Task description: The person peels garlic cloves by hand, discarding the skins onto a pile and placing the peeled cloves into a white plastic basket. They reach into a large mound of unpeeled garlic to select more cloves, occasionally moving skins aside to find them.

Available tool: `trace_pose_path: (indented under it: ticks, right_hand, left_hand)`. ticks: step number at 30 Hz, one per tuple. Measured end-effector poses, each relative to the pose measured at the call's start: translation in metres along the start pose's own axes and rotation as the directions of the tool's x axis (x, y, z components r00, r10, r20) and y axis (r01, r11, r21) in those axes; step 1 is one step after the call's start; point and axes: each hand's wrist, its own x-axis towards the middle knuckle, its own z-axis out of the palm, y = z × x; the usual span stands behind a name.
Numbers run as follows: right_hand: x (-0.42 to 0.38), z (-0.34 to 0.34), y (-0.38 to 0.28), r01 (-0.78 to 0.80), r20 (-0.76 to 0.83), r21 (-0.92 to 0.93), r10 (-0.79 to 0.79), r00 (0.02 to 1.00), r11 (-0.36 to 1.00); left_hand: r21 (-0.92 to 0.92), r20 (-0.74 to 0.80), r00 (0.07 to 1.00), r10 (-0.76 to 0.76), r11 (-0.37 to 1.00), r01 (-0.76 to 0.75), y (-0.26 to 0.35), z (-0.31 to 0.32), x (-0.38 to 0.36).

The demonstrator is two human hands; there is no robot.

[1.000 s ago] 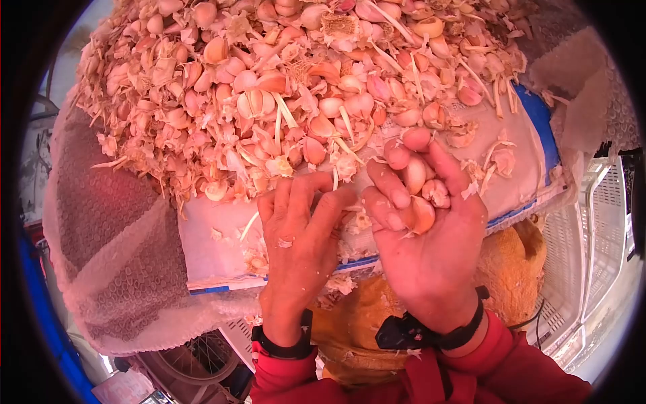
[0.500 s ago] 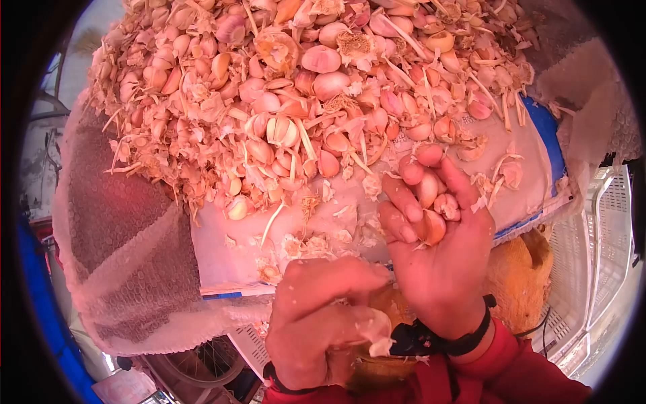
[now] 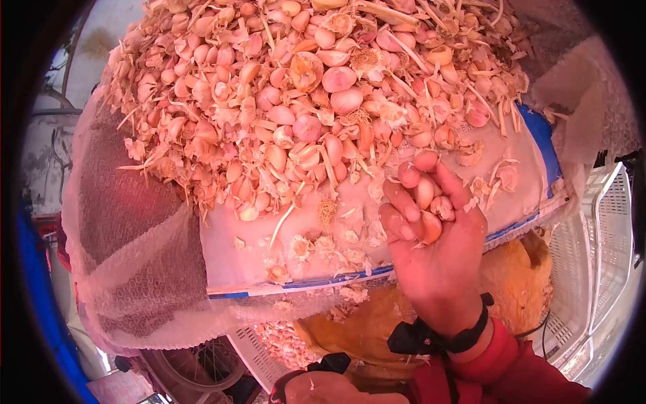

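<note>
Risk: the garlic cloves [image 3: 430, 228] could roll out of my right hand [image 3: 439, 262] if its loose curl slackens or tips; they might drop past the white sheet's [image 3: 232, 252] near edge. Knocking the heap [image 3: 269, 101] at the sheet's far side could start a slide. Hands well apart: right half-closed, palm up, around at least 3 cloves; left [image 3: 316, 390] low, fingers hidden, opening and contents cannot be told.

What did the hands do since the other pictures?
The left hand moved from the edge of the garlic pile down towards the person's body. Its fingers are hidden now, so I can't tell whether it let go of the papery bit. The right hand stayed palm up, cradling its cloves.
</note>
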Motion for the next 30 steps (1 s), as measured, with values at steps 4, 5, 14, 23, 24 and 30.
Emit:
trace_pose_path:
  ticks: [4,5,14,23,24,30]
  right_hand:
    - [-0.002,-0.007,0.009,-0.035,0.055,0.011,0.034,0.998,0.999]
    - [-0.004,-0.009,0.011,-0.046,0.062,0.005,0.046,0.997,0.999]
    - [-0.043,0.005,0.06,-0.161,0.048,-0.086,0.165,0.985,0.983]
    - [-0.106,-0.031,0.174,-0.446,0.242,-0.161,0.473,0.847,0.881]
    - [-0.117,-0.025,0.194,-0.274,0.348,-0.487,0.472,0.81,0.829]
    - [-0.134,-0.071,0.248,0.538,0.605,-0.795,0.426,0.673,0.281]
  left_hand:
    - [0.053,-0.053,0.999,-0.002,0.999,0.004,0.009,0.0,-0.011]
    - [0.123,-0.034,0.999,0.004,0.992,0.001,0.004,-0.003,-0.013]
    - [0.739,-0.124,0.992,-0.023,0.665,0.108,-0.064,-0.051,-0.048]
    - [0.348,-0.118,0.905,0.408,0.871,-0.347,0.023,-0.059,-0.109]
    - [0.328,-0.082,0.875,0.477,0.842,-0.429,0.028,-0.059,-0.112]
    - [0.316,-0.099,0.984,0.145,0.943,-0.107,0.033,-0.097,-0.142]
